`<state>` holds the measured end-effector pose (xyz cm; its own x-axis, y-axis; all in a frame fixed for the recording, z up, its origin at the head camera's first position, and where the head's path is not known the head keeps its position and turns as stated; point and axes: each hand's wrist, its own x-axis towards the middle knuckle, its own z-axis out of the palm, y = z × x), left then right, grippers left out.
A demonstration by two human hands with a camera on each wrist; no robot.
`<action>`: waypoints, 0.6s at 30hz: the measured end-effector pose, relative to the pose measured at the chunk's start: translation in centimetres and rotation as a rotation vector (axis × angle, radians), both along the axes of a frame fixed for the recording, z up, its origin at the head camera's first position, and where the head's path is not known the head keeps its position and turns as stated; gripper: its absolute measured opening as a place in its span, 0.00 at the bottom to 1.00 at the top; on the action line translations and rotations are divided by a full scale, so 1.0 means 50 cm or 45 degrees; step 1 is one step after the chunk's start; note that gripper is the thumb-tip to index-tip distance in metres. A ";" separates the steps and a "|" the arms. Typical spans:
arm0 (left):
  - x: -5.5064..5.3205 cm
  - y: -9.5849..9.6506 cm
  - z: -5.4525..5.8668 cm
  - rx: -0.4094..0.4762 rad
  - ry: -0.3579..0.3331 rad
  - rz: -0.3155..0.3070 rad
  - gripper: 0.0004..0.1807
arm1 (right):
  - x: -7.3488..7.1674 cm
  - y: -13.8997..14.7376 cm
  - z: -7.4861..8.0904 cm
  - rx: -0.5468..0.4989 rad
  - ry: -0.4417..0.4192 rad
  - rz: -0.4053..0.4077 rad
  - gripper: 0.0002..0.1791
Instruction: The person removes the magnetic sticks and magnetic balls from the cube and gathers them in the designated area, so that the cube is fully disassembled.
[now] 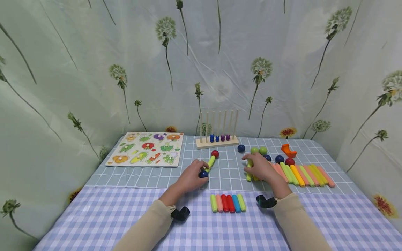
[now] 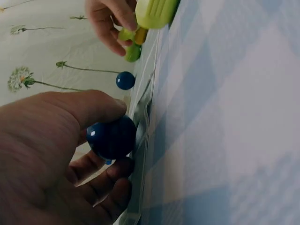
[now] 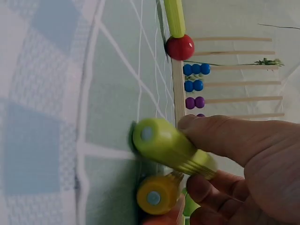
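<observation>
My left hand (image 1: 191,176) pinches a dark blue ball (image 2: 112,137) between thumb and fingers, low over the cloth. In the head view this ball sits at the near end of a light green stick (image 1: 210,163), whose far end meets a red ball (image 1: 215,153). My right hand (image 1: 263,168) holds another light green stick (image 3: 168,143), thumb on one side and fingers on the other, at the left end of a row of sticks. Beside it lies a yellow stick (image 3: 155,193). A pale round insert shows in each stick's end.
Several colored sticks (image 1: 230,203) line up near me. Farther right, more sticks (image 1: 301,176) lie in a row, with green balls (image 1: 262,150), blue balls (image 1: 279,159) and an orange curved piece (image 1: 288,151) behind. A pegged bead rack (image 1: 216,143) and a vegetable puzzle board (image 1: 147,148) stand at the back.
</observation>
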<state>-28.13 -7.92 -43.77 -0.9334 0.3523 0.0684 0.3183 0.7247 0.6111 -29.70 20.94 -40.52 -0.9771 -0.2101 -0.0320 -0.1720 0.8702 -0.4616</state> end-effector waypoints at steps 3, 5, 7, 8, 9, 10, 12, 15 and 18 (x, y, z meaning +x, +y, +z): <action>-0.003 -0.005 0.005 0.013 -0.032 -0.026 0.21 | 0.000 0.002 -0.004 0.012 -0.004 0.003 0.22; -0.005 -0.009 0.009 0.017 -0.053 -0.036 0.21 | 0.001 0.002 -0.004 0.012 -0.012 0.000 0.22; -0.006 -0.013 0.013 0.023 -0.068 -0.043 0.20 | 0.000 0.003 -0.004 0.011 -0.018 -0.005 0.21; -0.007 -0.015 0.013 0.024 -0.066 -0.048 0.20 | 0.000 0.003 -0.004 0.010 -0.019 -0.005 0.21; -0.007 -0.018 0.014 0.025 -0.066 -0.049 0.20 | 0.000 0.003 -0.004 0.013 -0.018 -0.007 0.21; -0.008 -0.020 0.014 0.024 -0.060 -0.051 0.19 | -0.001 0.003 -0.004 0.020 -0.015 -0.007 0.21; -0.009 -0.023 0.015 0.014 -0.054 -0.047 0.19 | -0.001 0.004 -0.004 0.030 -0.006 -0.005 0.22; -0.010 -0.026 0.017 -0.001 -0.058 -0.036 0.19 | 0.000 -0.001 -0.001 0.056 0.023 0.030 0.23; -0.011 -0.027 0.017 -0.002 -0.060 -0.038 0.18 | 0.003 -0.014 0.001 0.067 0.033 0.114 0.22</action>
<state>-28.70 -9.25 -42.93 -0.9245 0.3804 0.0238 0.3108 0.7162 0.6248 -29.54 20.26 -40.44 -0.9552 -0.2951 -0.0204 -0.2613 0.8739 -0.4098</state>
